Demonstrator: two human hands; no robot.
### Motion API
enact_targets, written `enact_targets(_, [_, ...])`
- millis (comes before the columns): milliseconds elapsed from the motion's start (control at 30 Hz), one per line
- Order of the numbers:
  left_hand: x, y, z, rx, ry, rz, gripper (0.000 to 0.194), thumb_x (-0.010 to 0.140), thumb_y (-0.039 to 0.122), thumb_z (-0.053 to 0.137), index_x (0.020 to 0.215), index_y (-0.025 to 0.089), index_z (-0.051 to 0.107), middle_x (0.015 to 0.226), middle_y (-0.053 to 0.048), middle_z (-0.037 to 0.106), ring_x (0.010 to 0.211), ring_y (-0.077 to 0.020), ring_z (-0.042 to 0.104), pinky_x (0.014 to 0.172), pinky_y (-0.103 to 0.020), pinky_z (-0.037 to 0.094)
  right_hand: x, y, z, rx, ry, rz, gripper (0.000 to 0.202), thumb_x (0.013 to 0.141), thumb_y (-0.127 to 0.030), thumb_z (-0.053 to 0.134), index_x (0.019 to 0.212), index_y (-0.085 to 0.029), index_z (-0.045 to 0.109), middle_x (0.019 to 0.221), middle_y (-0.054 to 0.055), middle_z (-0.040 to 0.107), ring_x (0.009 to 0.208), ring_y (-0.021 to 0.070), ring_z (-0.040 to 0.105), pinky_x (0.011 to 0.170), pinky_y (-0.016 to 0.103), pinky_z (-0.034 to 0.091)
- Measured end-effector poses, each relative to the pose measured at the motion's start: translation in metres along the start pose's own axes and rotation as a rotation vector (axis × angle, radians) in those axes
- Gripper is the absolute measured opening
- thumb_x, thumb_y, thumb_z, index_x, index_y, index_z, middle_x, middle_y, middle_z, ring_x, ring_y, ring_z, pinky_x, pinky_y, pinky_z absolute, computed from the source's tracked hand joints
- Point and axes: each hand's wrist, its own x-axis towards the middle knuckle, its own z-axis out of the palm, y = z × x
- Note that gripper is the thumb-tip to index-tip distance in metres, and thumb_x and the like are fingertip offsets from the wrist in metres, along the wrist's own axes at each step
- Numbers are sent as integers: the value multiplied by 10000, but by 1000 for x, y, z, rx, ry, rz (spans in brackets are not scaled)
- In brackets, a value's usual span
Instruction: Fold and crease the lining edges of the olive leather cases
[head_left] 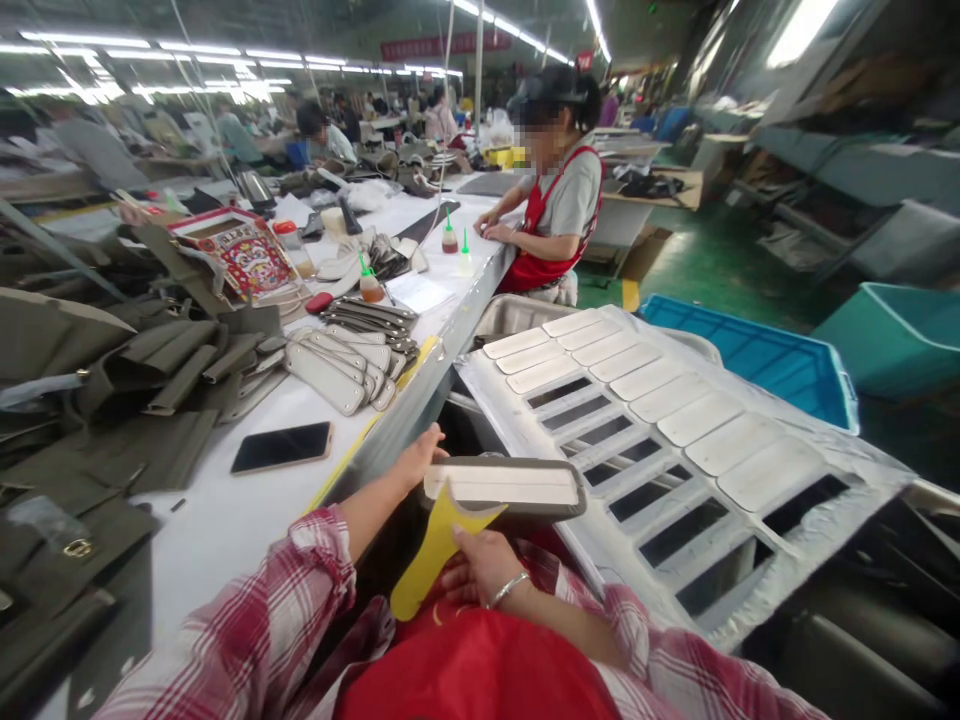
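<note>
My left hand (pixel 420 456) is at the left end of a dark grey-green bag piece (pixel 517 508), its fingers curled against the far edge and partly hidden. A long white panel (pixel 502 486) with a lengthwise seam lies on the upturned face of this piece. My right hand (pixel 484 566) pinches a yellow sheet (pixel 429 560) with a curved, notched end between thumb and fingers. One tip of the sheet overlaps the white panel's near edge. Both hands are in front of my red apron (pixel 480 670), between the table and a white slatted rack.
On the slatted rack (pixel 570 420) lie several pale oblong panels (pixel 712 430). The white table (pixel 202 530) at left holds a phone (pixel 282 448), stacked grey straps (pixel 330 370), dark bag parts (pixel 150 400) and glue bottles (pixel 370 284). A co-worker (pixel 559 190) sits beyond; a blue crate (pixel 750 350) stands right.
</note>
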Motion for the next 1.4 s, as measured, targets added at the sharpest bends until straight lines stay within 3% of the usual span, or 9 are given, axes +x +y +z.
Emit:
enact_targets(100, [-6, -21, -27, -129, 22, -37, 747, 848, 584, -8, 1092, 108, 512, 934, -134, 668, 794, -199, 646, 667, -317, 468, -14, -4, -9, -53, 55, 21, 358, 644, -485, 662, 670, -142, 563, 530, 58, 576, 375, 136, 505, 364, 277, 438])
enact_targets(233, [-13, -31, -42, -167, 57, -4, 725, 849, 584, 49, 1066, 85, 528, 996, -161, 651, 849, -211, 640, 696, -327, 479, -19, -12, -2, -11, 75, -35, 335, 640, -453, 676, 671, -142, 555, 521, 37, 566, 378, 121, 494, 359, 254, 425])
enact_targets(433, [-10, -1, -17, 33, 25, 246, 518, 891, 491, 183, 951, 174, 589, 981, -77, 645, 952, -183, 579, 864, -300, 411, -6, -13, 20, -70, 91, -11, 247, 787, -353, 536, 667, -137, 526, 502, -5, 546, 354, 107, 506, 349, 224, 424])
enact_targets(533, [-15, 13, 1, 200, -23, 353, 411, 875, 482, 306, 854, 203, 607, 909, -61, 636, 936, -212, 554, 872, -339, 383, 1, -14, 19, -89, 98, 27, 249, 839, -323, 450, 686, -142, 526, 488, -10, 544, 344, 108, 509, 349, 217, 425])
enact_targets(667, [-23, 18, 14, 380, -17, 385, 354, 862, 452, 369, 906, 183, 595, 913, -98, 610, 923, -261, 524, 829, -404, 367, 7, -16, 14, -51, 36, 125, 258, 830, -338, 460, 685, -141, 541, 489, 2, 567, 341, 95, 504, 360, 195, 424])
enact_targets(933, [-15, 16, 12, 460, 4, 313, 391, 891, 438, 297, 862, 170, 580, 878, -111, 593, 919, -267, 520, 849, -428, 330, 22, -17, 23, -13, 134, 145, 198, 779, -332, 558, 852, -149, 545, 485, -10, 588, 363, 122, 542, 400, 218, 463])
enact_targets(1167, [-13, 18, 17, 205, 5, 223, 417, 815, 534, 400, 726, 173, 590, 856, -118, 640, 938, -278, 560, 891, -408, 338, 7, -18, 18, 58, 139, 35, 206, 777, -318, 575, 858, -135, 529, 540, 8, 604, 367, 114, 530, 405, 236, 473])
enact_targets(1267, [-13, 7, 0, -14, -3, 129, 549, 826, 600, 275, 825, 165, 610, 850, -104, 669, 880, -231, 612, 798, -333, 426, -13, -15, 3, 60, 90, -29, 234, 776, -360, 568, 778, -126, 551, 550, 42, 611, 341, 94, 482, 365, 227, 444])
enact_targets(1400, [-19, -20, -31, -287, 47, -53, 716, 834, 615, 92, 1071, 107, 537, 1014, -149, 651, 877, -207, 636, 698, -313, 472, -29, -9, -9, 52, 13, -64, 358, 628, -434, 701, 750, -123, 574, 601, 72, 625, 383, 102, 505, 376, 229, 448])
